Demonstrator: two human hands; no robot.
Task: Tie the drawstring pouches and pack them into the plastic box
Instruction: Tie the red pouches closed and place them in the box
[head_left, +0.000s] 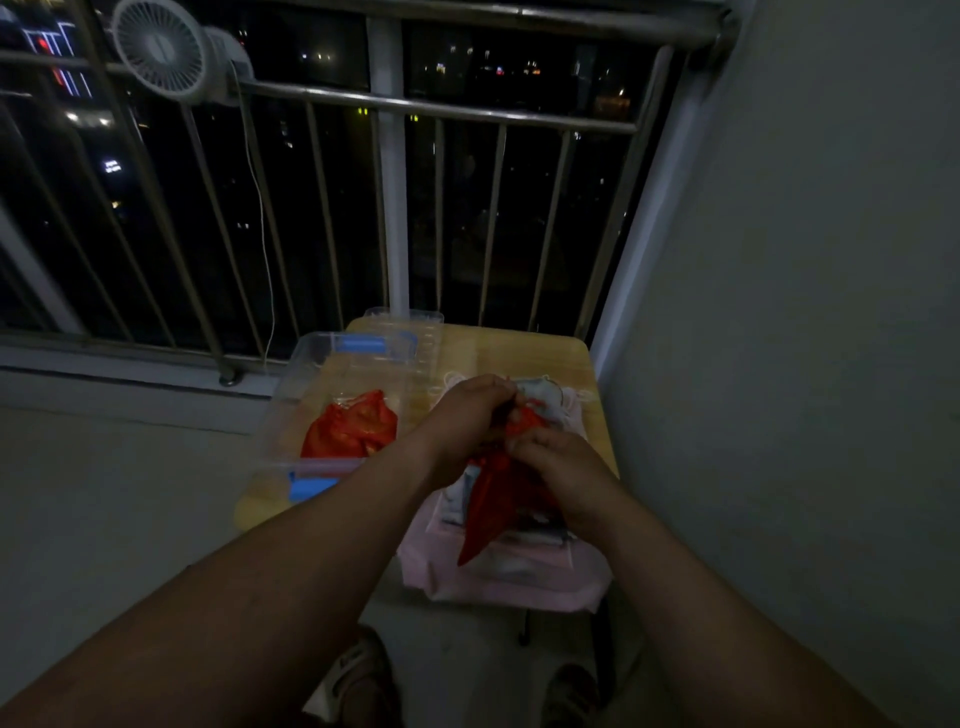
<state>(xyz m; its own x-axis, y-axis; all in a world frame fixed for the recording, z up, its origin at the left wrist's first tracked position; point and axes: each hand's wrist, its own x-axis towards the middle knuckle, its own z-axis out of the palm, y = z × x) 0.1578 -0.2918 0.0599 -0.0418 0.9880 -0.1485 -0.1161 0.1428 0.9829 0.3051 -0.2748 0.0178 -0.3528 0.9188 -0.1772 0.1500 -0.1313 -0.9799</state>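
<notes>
A red drawstring pouch (491, 512) hangs over the small table, its body pointing down toward me. My left hand (467, 410) and my right hand (553, 454) both pinch its gathered top, fingers closed on the neck and strings. A clear plastic box (291, 400) with blue latches stands on the table's left half. Inside it lies another red pouch (353, 426). Under my hands sits a pile of pale pouches (561, 410) on pink cloth (519, 582).
The small wooden table (519, 348) stands against a metal window railing (395, 208). The box's clear lid (426, 338) lies behind the box. A grey wall (779, 312) closes the right side. A white fan (161, 49) hangs on the railing, and my shoes (358, 675) show below.
</notes>
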